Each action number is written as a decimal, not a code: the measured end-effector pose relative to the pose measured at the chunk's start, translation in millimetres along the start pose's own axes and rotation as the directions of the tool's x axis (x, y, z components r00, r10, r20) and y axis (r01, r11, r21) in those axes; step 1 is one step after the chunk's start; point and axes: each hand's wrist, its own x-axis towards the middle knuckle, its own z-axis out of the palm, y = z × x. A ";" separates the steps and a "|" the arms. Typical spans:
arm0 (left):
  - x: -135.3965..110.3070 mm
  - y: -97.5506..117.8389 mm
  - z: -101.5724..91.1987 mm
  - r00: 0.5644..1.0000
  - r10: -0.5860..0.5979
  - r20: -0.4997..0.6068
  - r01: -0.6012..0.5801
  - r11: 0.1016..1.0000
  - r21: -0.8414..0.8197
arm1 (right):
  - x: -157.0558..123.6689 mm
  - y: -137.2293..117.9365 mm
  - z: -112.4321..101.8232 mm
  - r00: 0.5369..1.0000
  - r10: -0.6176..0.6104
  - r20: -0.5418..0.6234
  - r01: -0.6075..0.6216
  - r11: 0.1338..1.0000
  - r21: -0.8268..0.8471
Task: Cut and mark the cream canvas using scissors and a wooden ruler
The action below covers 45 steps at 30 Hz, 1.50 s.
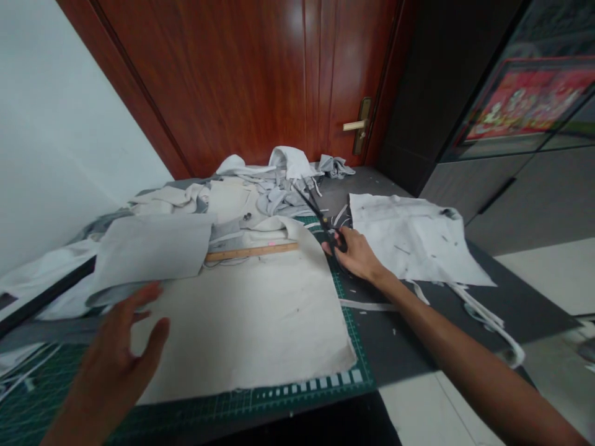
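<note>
A big cream cloth [251,322] lies flat on a green cutting mat [279,396] in the middle of the table. From this cloth, a wooden ruler [253,251] lies at 12 o'clock, right along its top edge. A grey cloth piece [153,248] sits at 10 o'clock and covers one end of the ruler. A pile of cloth scraps [279,179] is heaped farther off at 12 o'clock, in front of a brown door [232,80]. A white sheet [409,238] with dark marks lies at 2 o'clock, and thin cloth strips [483,316] trail at 3 o'clock. The right hand [356,255] is at 1 o'clock, at the cream cloth's curved edge. Its fingers are curled tight around the handles of the black scissors [318,214], whose blades point away to 11 o'clock. The left hand [116,359] is at 8 o'clock. It is wide open with fingers spread, holds nothing, and its fingertips are near the grey piece's bottom edge.
</note>
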 end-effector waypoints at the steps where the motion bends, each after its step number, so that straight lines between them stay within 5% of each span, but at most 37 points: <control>1: 6.6 16.9 5.4 0.997 0.062 0.051 -0.060 0.997 -0.046 | 1.7 5.4 -1.5 0.999 0.037 0.005 -0.037 0.999 0.005; 7: 56.5 103.5 53.4 0.850 0.515 0.115 -0.485 0.848 -0.214 | 9.8 36.2 -3.6 0.998 0.035 -0.052 -0.039 0.997 -0.067; 11: 90.6 141.4 97.9 0.732 0.669 0.128 -0.618 0.732 -0.286 | 11.1 50.3 -10.1 0.978 -0.127 -0.164 0.078 0.957 -0.278; 14: 108.9 157.0 127.8 0.685 0.718 0.122 -0.667 0.686 -0.291 | 13.4 64.1 -20.2 0.952 -0.219 -0.212 0.125 0.914 -0.385; 18: 116.6 161.0 148.2 0.687 0.719 0.105 -0.657 0.676 -0.333 | 17.8 87.6 -33.4 0.946 -0.248 -0.208 0.152 0.908 -0.389; 24: 113.2 156.4 150.3 0.669 0.738 0.088 -0.652 0.639 -0.408 | 17.3 105.3 -51.0 0.965 -0.246 -0.089 0.184 0.881 -0.435; 37: 112.8 154.6 163.1 0.661 0.749 0.049 -0.652 0.605 -0.456 | 11.9 93.9 -61.4 0.952 -0.303 0.036 0.280 0.821 -0.498; 45: 112.7 155.3 162.2 0.656 0.754 0.026 -0.661 0.591 -0.463 | 10.5 83.7 -60.3 0.962 -0.266 -0.056 0.205 0.844 -0.496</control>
